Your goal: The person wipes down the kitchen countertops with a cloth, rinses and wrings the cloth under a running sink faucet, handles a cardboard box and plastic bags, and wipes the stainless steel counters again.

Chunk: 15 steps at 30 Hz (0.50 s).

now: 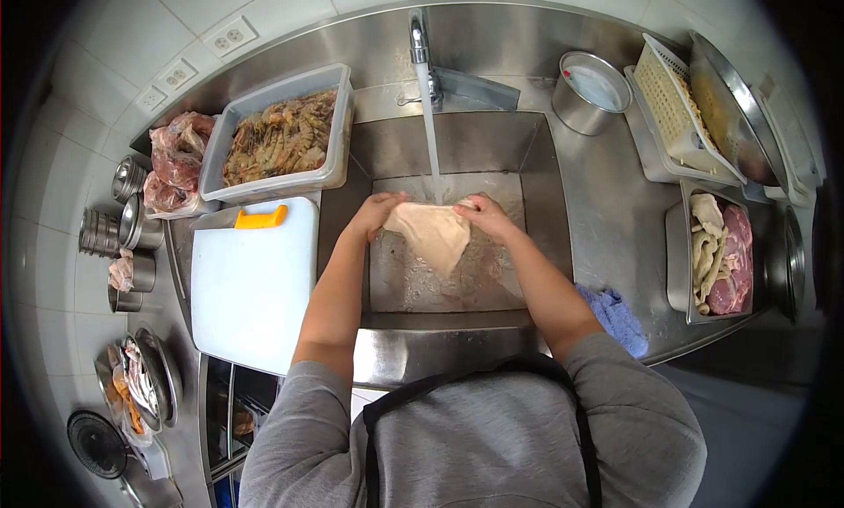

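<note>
My left hand [376, 214] and my right hand [488, 219] are closed on the two upper corners of a pale, floppy piece of tripe [435, 237]. It hangs stretched between them, narrowing to a point below. Water from the faucet [420, 51] streams down just behind the top edge of the piece. Both hands are inside the steel sink [400, 279], whose bottom is wet.
Left of the sink stand a white cutting board [255, 288] with a yellow-handled knife [261, 217], a plastic bin of shrimp [290, 138] and bagged raw meat [178, 156]. On the right are a steel pot [587, 112], a blue cloth [618, 319] and a meat tray [680, 262].
</note>
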Each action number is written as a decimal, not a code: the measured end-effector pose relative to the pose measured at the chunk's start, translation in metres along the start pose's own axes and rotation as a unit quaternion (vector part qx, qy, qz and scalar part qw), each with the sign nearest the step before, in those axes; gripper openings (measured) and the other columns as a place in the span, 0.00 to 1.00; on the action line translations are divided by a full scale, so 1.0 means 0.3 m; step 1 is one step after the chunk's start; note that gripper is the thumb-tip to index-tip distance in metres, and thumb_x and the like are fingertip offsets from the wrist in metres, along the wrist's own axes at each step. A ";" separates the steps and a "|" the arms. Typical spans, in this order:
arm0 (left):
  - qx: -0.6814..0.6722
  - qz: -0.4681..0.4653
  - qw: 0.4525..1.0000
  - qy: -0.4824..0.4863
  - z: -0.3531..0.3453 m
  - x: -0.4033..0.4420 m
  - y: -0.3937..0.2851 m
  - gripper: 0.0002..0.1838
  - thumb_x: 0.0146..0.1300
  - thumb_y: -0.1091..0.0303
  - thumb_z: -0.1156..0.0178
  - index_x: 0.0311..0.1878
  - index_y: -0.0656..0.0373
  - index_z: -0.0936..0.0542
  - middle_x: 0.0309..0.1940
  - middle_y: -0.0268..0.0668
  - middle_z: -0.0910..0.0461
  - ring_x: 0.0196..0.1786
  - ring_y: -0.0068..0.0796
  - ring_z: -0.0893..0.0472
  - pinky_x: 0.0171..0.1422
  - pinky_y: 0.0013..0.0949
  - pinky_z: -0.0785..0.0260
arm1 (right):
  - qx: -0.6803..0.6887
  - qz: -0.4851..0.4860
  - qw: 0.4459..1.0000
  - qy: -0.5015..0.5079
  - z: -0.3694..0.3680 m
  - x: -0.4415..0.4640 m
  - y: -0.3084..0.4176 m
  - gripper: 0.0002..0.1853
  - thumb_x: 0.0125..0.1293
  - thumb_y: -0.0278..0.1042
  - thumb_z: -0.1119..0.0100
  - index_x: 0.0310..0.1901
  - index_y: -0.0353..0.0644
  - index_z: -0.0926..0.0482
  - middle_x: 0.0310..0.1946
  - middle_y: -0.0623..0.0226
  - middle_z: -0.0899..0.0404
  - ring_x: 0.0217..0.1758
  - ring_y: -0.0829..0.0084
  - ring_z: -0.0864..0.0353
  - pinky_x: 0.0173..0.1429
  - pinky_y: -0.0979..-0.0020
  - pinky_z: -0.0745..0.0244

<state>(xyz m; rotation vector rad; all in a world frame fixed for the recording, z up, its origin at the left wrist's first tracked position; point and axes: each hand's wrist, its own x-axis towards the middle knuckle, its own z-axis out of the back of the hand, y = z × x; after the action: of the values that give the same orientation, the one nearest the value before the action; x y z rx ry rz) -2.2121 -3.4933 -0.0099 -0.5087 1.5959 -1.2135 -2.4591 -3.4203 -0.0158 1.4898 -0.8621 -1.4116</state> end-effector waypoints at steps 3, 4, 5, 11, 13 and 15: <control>-0.265 0.002 0.962 -0.057 -0.060 -0.044 0.040 0.24 0.61 0.45 0.47 0.40 0.61 0.23 0.34 0.39 0.20 0.39 0.35 0.21 0.50 0.37 0.30 | -0.020 0.194 0.981 -0.016 -0.151 -0.025 0.016 0.17 0.53 0.40 0.34 0.40 0.38 0.22 0.41 0.63 0.24 0.49 0.71 0.27 0.51 0.69 0.31; -0.389 0.003 0.918 -0.072 -0.089 -0.021 0.081 0.26 0.62 0.44 0.49 0.44 0.61 0.25 0.38 0.40 0.21 0.41 0.35 0.22 0.51 0.38 0.31 | -0.048 0.260 0.964 -0.037 -0.222 -0.029 0.030 0.18 0.53 0.41 0.34 0.40 0.37 0.23 0.40 0.66 0.25 0.48 0.71 0.27 0.51 0.69 0.31; -0.507 0.004 0.858 -0.085 -0.109 0.008 0.131 0.28 0.63 0.42 0.52 0.47 0.61 0.27 0.42 0.41 0.23 0.42 0.35 0.23 0.52 0.38 0.32 | -0.076 0.325 0.941 -0.059 -0.297 -0.034 0.044 0.19 0.52 0.42 0.33 0.39 0.37 0.23 0.38 0.69 0.25 0.47 0.71 0.26 0.50 0.69 0.30; -0.481 0.104 0.870 -0.036 -0.259 -0.016 0.121 0.28 0.65 0.44 0.56 0.52 0.61 0.29 0.48 0.42 0.25 0.47 0.38 0.24 0.50 0.41 0.30 | -0.237 0.307 0.918 -0.083 -0.421 -0.028 0.143 0.19 0.56 0.49 0.40 0.29 0.38 0.26 0.33 0.57 0.26 0.38 0.55 0.26 0.41 0.60 0.31; -0.464 0.100 0.878 -0.062 -0.317 -0.012 0.069 0.27 0.66 0.45 0.56 0.52 0.61 0.29 0.49 0.42 0.25 0.48 0.38 0.24 0.50 0.42 0.29 | -0.241 0.187 0.948 -0.092 -0.367 0.055 0.149 0.20 0.58 0.53 0.44 0.28 0.40 0.26 0.29 0.55 0.25 0.34 0.50 0.26 0.39 0.56 0.32; -0.449 0.098 0.886 -0.067 -0.344 -0.006 0.045 0.26 0.67 0.46 0.57 0.53 0.61 0.30 0.49 0.42 0.26 0.48 0.38 0.24 0.49 0.42 0.29 | -0.244 0.073 0.957 -0.142 -0.273 0.123 0.168 0.20 0.58 0.52 0.44 0.30 0.40 0.25 0.24 0.54 0.26 0.33 0.49 0.26 0.38 0.55 0.31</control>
<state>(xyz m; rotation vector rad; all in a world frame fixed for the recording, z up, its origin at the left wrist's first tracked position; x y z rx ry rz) -2.3001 -3.4398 -0.0243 -0.9518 1.9763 -0.2091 -2.3697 -3.4616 0.0140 0.8492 -0.7074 -1.6073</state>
